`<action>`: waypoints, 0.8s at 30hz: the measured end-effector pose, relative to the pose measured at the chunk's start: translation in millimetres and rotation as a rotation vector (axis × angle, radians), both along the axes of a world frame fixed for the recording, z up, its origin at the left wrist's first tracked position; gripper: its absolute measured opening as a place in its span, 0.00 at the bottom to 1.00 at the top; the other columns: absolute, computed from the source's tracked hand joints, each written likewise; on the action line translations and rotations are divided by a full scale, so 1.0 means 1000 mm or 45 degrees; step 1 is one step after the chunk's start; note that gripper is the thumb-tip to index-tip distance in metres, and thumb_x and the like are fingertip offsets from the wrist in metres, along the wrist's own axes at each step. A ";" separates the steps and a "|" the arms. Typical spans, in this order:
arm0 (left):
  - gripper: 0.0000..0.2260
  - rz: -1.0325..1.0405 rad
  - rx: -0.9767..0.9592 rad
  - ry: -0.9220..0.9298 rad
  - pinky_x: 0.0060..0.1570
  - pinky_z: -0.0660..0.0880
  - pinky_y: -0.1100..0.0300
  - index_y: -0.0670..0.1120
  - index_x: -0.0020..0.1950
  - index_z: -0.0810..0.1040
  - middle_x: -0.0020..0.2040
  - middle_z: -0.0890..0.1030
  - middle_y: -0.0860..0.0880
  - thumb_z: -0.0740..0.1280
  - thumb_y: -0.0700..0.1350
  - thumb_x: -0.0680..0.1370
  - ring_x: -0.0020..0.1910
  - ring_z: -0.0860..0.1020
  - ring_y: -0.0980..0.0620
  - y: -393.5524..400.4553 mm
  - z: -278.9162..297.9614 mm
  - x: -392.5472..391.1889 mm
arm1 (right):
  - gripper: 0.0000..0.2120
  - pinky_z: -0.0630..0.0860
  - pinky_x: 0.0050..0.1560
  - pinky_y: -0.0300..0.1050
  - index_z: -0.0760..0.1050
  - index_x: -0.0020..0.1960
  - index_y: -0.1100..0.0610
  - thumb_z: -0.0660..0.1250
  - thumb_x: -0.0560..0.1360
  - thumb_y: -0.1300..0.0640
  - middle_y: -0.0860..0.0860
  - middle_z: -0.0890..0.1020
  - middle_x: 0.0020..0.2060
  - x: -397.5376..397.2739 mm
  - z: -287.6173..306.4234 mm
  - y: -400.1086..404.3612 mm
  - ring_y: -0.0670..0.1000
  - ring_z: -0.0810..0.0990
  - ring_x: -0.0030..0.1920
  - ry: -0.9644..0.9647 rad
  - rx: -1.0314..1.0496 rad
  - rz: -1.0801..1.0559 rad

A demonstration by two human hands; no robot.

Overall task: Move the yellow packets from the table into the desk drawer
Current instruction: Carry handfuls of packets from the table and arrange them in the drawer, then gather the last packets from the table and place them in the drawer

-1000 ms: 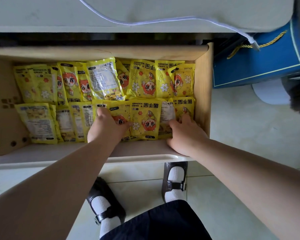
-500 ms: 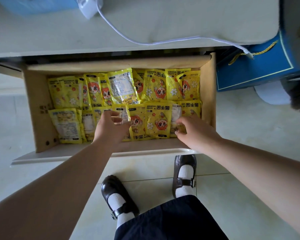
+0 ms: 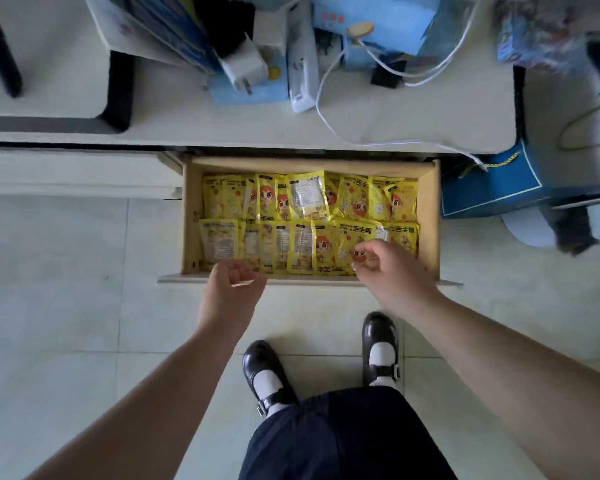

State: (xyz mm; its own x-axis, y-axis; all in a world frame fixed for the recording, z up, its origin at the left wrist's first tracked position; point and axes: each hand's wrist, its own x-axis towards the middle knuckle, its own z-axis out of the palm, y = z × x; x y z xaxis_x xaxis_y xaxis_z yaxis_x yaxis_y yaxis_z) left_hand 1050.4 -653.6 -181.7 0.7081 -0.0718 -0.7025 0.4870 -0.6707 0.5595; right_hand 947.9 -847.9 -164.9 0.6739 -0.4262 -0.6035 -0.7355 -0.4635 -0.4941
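The shallow wooden desk drawer point(image 3: 430, 216) stands pulled out from under the pale tabletop point(image 3: 413, 123), and the yellow foil packets with cartoon faces point(image 3: 309, 220) fill it in two rows, back and front, overlapping one another edge to edge; some lie printed side up, others show their label side. The person's left hand point(image 3: 231, 289) hangs over the drawer's white front edge point(image 3: 291, 280), near the left end of the front row, its fingers loosely curled and holding nothing. The right hand point(image 3: 392, 268) is over the right part of the front row, fingers bent and relaxed just above the packets; it is empty too, and I cannot tell whether the fingertips touch the foil beneath. Both bare forearms reach in from below. On the tabletop behind sit a white power strip point(image 3: 303, 60), a white charger plug point(image 3: 245, 69), a looping white cable point(image 3: 329, 126) and light blue boxes point(image 3: 378, 19). A dark blue gift bag with a gold cord point(image 3: 492, 192) stands just right of the drawer. Down on the pale tiled floor point(image 3: 66, 289) are two black strap shoes point(image 3: 262, 368) with white socks, and a dark skirt hem point(image 3: 343, 438)
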 end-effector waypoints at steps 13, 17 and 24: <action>0.10 0.614 -0.113 -0.149 0.40 0.74 0.60 0.47 0.55 0.76 0.46 0.81 0.50 0.69 0.43 0.75 0.40 0.77 0.54 0.113 0.096 -0.068 | 0.18 0.74 0.55 0.45 0.69 0.65 0.48 0.64 0.76 0.51 0.47 0.74 0.58 0.016 0.092 0.085 0.46 0.75 0.58 -0.010 0.114 0.517; 0.09 0.858 -0.156 -0.158 0.42 0.75 0.60 0.46 0.54 0.76 0.46 0.81 0.49 0.69 0.42 0.75 0.42 0.78 0.54 0.147 0.110 -0.117 | 0.16 0.72 0.53 0.43 0.71 0.63 0.50 0.65 0.75 0.53 0.48 0.74 0.55 0.015 0.106 0.116 0.47 0.76 0.56 -0.033 0.134 0.707; 0.07 1.123 -0.142 -0.162 0.36 0.73 0.67 0.47 0.52 0.75 0.45 0.81 0.50 0.69 0.42 0.75 0.42 0.78 0.57 0.222 0.117 -0.226 | 0.16 0.68 0.53 0.40 0.71 0.63 0.51 0.65 0.75 0.54 0.51 0.75 0.57 -0.018 0.110 0.217 0.47 0.75 0.53 0.001 0.207 1.033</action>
